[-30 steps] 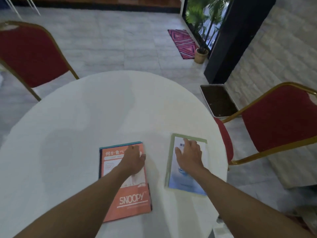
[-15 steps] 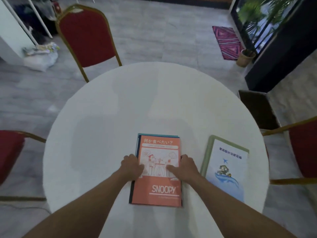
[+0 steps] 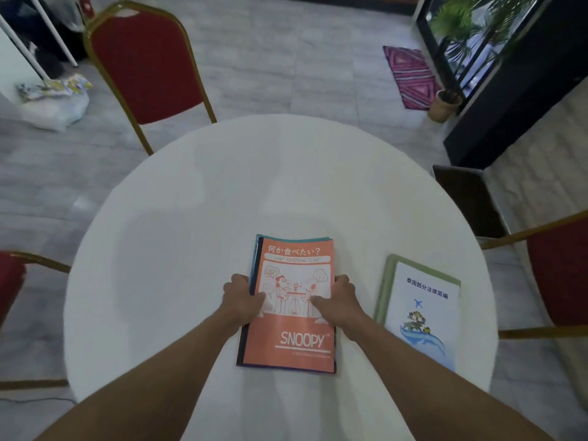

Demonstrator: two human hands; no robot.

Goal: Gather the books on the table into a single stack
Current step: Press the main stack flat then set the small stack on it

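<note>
An orange Snoopy notebook [image 3: 296, 342] tops a small stack on the round white table [image 3: 191, 237]; teal and dark edges of books beneath show at its top and left. My left hand [image 3: 242, 300] grips the stack's left edge, thumb on the cover. My right hand [image 3: 339, 299] grips its right edge, thumb on the cover. A white book with a green border and a blue island picture [image 3: 420, 310] lies apart, to the right near the table's edge.
A red chair with a gold frame [image 3: 143, 62] stands beyond the table at the left. Further red chairs sit at the far left [image 3: 12, 281] and right [image 3: 556, 275]. A dark floor tray [image 3: 467, 198], a potted plant [image 3: 445, 103] and a pink rug [image 3: 410, 74] are on the floor.
My right hand left the green-bordered book and came onto the Snoopy stack; both hands have slid outward to clasp its side edges. The view has swung left.
</note>
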